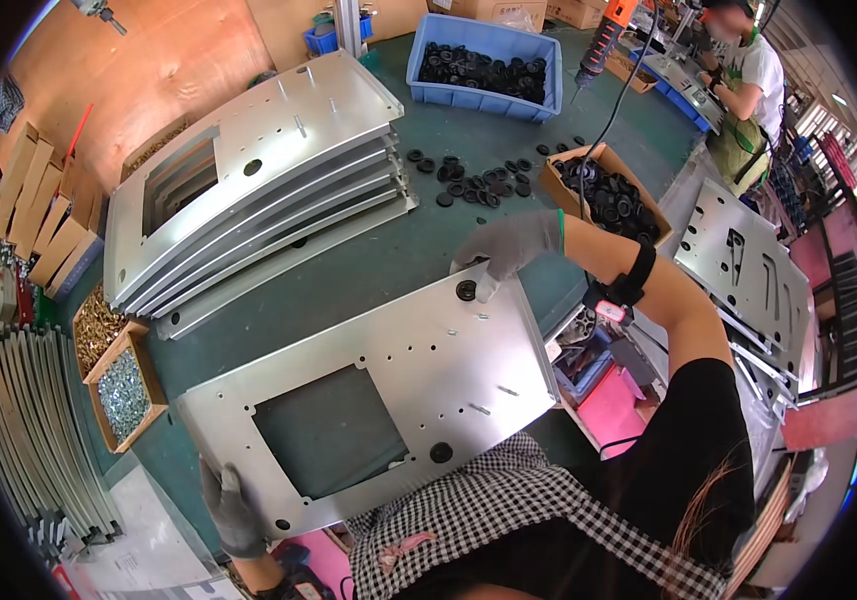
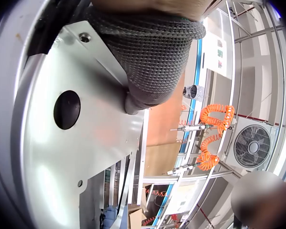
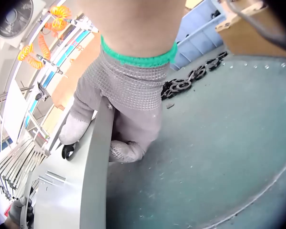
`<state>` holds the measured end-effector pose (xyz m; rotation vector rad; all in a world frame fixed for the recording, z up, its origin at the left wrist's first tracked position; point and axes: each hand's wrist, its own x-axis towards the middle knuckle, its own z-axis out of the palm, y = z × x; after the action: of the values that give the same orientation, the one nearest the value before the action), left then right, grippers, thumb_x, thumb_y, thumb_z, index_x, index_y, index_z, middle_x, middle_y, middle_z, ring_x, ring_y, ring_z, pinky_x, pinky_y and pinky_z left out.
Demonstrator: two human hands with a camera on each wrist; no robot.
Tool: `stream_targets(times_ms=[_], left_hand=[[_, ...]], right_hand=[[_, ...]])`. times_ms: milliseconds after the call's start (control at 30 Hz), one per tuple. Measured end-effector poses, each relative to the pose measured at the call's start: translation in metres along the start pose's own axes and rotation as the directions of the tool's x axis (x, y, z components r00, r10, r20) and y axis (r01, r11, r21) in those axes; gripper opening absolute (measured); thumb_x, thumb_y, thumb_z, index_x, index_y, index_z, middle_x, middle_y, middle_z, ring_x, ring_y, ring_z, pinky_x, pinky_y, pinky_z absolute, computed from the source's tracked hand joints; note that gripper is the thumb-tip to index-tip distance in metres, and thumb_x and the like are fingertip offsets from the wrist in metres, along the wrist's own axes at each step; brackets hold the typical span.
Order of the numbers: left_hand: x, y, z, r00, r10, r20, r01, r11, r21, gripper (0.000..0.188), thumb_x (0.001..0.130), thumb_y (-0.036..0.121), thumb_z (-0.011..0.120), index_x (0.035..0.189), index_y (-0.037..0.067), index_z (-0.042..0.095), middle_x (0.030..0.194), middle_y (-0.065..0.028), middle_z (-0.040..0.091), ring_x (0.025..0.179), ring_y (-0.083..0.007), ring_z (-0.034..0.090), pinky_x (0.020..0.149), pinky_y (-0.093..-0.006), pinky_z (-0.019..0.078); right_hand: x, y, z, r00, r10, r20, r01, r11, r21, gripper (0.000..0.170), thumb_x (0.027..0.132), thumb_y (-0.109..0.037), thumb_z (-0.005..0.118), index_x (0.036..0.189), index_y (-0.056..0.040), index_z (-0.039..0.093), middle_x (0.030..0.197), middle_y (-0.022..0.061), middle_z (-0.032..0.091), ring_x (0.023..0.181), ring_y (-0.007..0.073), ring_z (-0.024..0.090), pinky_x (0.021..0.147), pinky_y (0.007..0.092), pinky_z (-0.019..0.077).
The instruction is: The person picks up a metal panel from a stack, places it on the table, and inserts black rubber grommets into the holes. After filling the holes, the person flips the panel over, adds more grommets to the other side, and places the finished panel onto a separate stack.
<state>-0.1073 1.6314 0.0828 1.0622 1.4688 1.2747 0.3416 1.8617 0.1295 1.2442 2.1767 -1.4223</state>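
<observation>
Pinching the metal panel's (image 1: 298,365) edges, left fingers (image 1: 231,480) and right fingers (image 1: 486,287) sit clear of the stack (image 1: 268,195).

On the table (image 1: 388,245), the sheet stack (image 1: 293,150) lies at the back left, behind the single panel (image 1: 428,390). Right of the stack sits the bin (image 1: 483,103), holding rings; loose rings (image 1: 488,185) lie before it, left of the carton (image 1: 573,200) of rings. Two adjoining fastener boxes (image 1: 153,400) stand left of the panel.
</observation>
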Motion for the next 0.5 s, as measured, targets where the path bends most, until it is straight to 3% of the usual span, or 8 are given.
stream_targets(times_ms=[33, 133, 233, 333, 433, 500], left_hand=[[0.000, 0.002, 0.001, 1.000, -0.012, 0.003, 0.012, 1.000, 0.003, 0.048, 0.099, 0.028, 0.048, 0.134, -0.005, 0.043, 0.117, -0.0127, 0.058, 0.102, -0.0183, 0.056, 0.088, -0.0312, 0.0461], [0.003, -0.001, 0.000, 1.000, -0.017, 0.022, 0.017, 1.000, -0.007, 0.046, 0.099, 0.028, 0.049, 0.132, -0.004, 0.044, 0.115, -0.0126, 0.058, 0.101, -0.0183, 0.057, 0.087, -0.0311, 0.0467], [0.004, -0.003, 0.002, 0.999, -0.038, 0.021, 0.039, 0.998, -0.057, 0.047, 0.098, 0.029, 0.049, 0.132, -0.004, 0.044, 0.113, -0.0124, 0.059, 0.100, -0.0184, 0.059, 0.085, -0.0308, 0.0477], [0.004, -0.005, -0.001, 0.999, -0.043, 0.022, 0.044, 0.997, -0.057, 0.048, 0.098, 0.030, 0.051, 0.131, -0.003, 0.044, 0.113, -0.0123, 0.060, 0.099, -0.0186, 0.060, 0.085, -0.0308, 0.0483], [0.004, -0.003, 0.001, 0.999, -0.036, 0.033, 0.039, 0.996, -0.080, 0.048, 0.098, 0.030, 0.052, 0.132, -0.003, 0.044, 0.113, -0.0124, 0.060, 0.099, -0.0186, 0.060, 0.085, -0.0308, 0.0487], [0.004, -0.001, 0.002, 0.999, -0.024, 0.045, 0.027, 0.997, -0.068, 0.049, 0.098, 0.030, 0.052, 0.132, -0.003, 0.044, 0.114, -0.0125, 0.060, 0.099, -0.0187, 0.060, 0.085, -0.0310, 0.0486]], right_hand=[[-0.002, -0.008, 0.003, 0.998, 0.049, -0.028, -0.052, 0.994, -0.093, 0.041, 0.085, -0.027, 0.073, 0.117, -0.0031, 0.063, 0.102, 0.0070, 0.067, 0.088, 0.0150, 0.061, 0.076, 0.0343, 0.0498], [0.001, 0.009, 0.017, 0.981, -0.101, -0.165, 0.073, 0.983, -0.169, 0.040, 0.085, -0.029, 0.071, 0.115, -0.0033, 0.063, 0.095, 0.0062, 0.065, 0.087, 0.0167, 0.060, 0.076, 0.0325, 0.0489], [0.008, 0.016, 0.021, 0.992, -0.011, -0.129, 0.011, 1.000, -0.003, 0.038, 0.086, -0.029, 0.069, 0.114, -0.0037, 0.063, 0.093, 0.0062, 0.064, 0.089, 0.0174, 0.060, 0.078, 0.0328, 0.0484], [0.011, 0.020, 0.025, 0.982, -0.051, -0.179, 0.053, 0.999, 0.007, 0.040, 0.086, -0.031, 0.071, 0.109, -0.0002, 0.061, 0.092, 0.0113, 0.059, 0.086, 0.0200, 0.057, 0.076, 0.0354, 0.0474], [0.008, 0.019, 0.028, 0.968, -0.066, -0.242, 0.057, 0.997, -0.046, 0.039, 0.086, -0.034, 0.071, 0.107, -0.0013, 0.062, 0.091, 0.0091, 0.061, 0.084, 0.0181, 0.057, 0.074, 0.0338, 0.0474], [0.004, 0.017, 0.019, 0.986, -0.072, -0.150, 0.079, 0.996, 0.044, 0.040, 0.086, -0.035, 0.072, 0.106, -0.0013, 0.063, 0.090, 0.0068, 0.062, 0.083, 0.0165, 0.057, 0.073, 0.0333, 0.0474]])
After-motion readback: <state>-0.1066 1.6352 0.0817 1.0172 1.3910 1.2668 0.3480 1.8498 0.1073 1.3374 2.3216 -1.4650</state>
